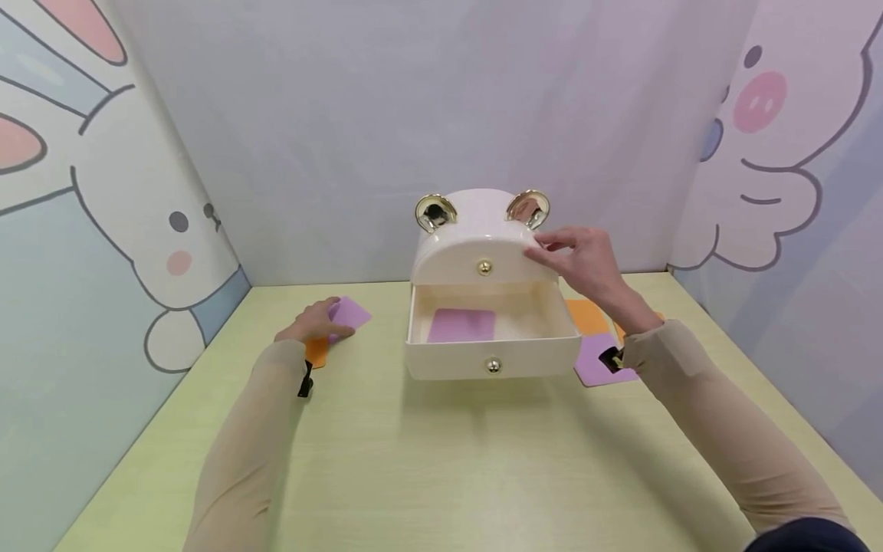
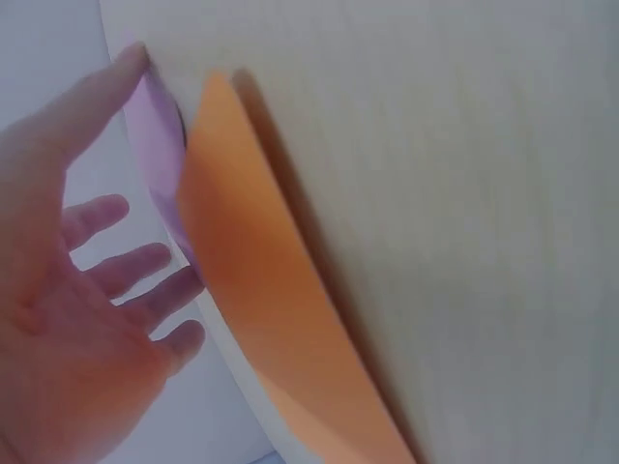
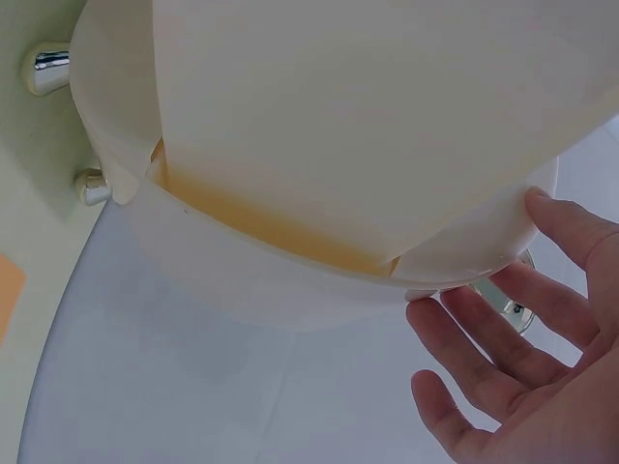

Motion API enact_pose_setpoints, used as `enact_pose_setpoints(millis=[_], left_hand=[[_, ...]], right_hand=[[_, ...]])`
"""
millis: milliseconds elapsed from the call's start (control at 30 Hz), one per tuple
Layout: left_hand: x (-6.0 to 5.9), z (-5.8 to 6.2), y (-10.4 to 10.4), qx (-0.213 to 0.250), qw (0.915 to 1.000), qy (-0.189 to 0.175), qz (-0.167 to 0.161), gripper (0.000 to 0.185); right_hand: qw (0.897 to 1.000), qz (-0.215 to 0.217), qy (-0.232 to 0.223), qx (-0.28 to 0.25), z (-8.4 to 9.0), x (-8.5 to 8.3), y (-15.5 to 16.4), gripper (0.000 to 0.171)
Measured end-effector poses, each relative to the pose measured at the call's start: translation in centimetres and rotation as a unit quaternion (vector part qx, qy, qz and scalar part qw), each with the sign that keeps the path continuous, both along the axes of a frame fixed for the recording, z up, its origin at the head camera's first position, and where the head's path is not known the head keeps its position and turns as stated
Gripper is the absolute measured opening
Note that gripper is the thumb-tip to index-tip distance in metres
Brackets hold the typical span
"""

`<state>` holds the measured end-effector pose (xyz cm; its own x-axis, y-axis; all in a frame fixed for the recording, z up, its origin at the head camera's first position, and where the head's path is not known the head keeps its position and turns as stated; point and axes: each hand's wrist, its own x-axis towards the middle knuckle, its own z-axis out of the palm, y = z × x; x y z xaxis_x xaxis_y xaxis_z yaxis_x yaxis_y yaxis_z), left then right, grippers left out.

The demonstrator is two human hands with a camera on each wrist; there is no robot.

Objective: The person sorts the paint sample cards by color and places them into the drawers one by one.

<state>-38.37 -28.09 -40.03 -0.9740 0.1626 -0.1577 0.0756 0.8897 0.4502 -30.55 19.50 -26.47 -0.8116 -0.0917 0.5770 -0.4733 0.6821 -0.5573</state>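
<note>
A white two-drawer storage box with shiny gold ears stands at the back of the table. Its lower drawer is pulled out, and a purple card lies inside. My right hand holds the upper right edge of the box, thumb on the front and fingers behind, close to the ear. On the left, my left hand spans a second purple card, its thumb at one edge, fingers spread. An orange card sits just beside that hand.
Right of the box, an orange card and a purple card lie on the table, with more orange partly hidden behind my right wrist. Walls with cartoon animals enclose the table at the back and both sides.
</note>
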Motion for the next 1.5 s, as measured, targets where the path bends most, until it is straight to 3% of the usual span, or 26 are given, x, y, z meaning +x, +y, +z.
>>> enact_pose_setpoints(millis=[267,800,1000,1300,1500], left_hand=[[0.3,0.3,0.9,-0.024,0.9997,-0.010,0.003,0.094],[-0.2,0.3,1.5,-0.037,0.9989,0.018,0.021,0.094],[-0.4,0.8,2.4,-0.002,0.9993,0.028,0.026,0.097],[-0.8,3.3,3.5,0.089,0.9947,0.046,0.024,0.091],[-0.4,4.6,3.6,0.107,0.9928,0.053,0.011,0.092]], right_hand=[[1.000,0.003,0.002,0.006,0.0,0.0,0.2,0.030],[1.000,0.005,0.004,-0.001,0.0,-0.1,0.1,0.030],[1.000,0.006,0.005,-0.001,-0.1,-0.1,0.2,0.030],[1.000,0.004,0.003,0.002,-0.1,-0.3,0.2,0.030],[1.000,0.003,0.003,0.002,-0.1,-0.3,0.2,0.030]])
